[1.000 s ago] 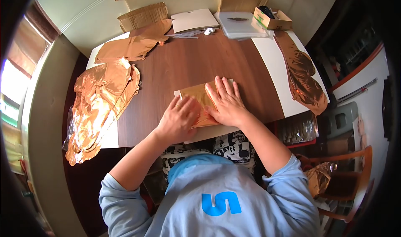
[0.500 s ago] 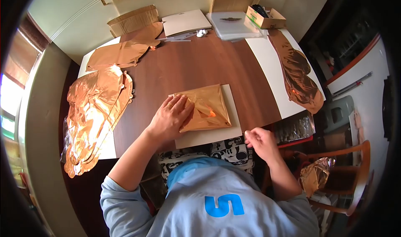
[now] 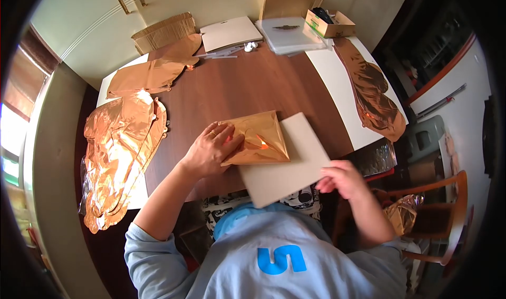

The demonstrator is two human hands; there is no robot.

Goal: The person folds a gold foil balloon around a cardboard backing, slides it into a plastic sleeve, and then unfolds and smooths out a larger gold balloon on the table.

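Gold foil packet (image 3: 261,133), partly over grey board (image 3: 289,178), near part of table (image 3: 237,83).
My left hand (image 3: 207,149) lies half-open on the packet's left side; my right hand (image 3: 342,179) pinches the board's right corner, fingers curled.

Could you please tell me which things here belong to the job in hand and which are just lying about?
Seemingly in the job:
gold foil packet, under the left hand
pale board, held by the right hand
loose foil pieces at left, probably

Apparently just lying about:
small open box
small white item
brown cardboard at the back left
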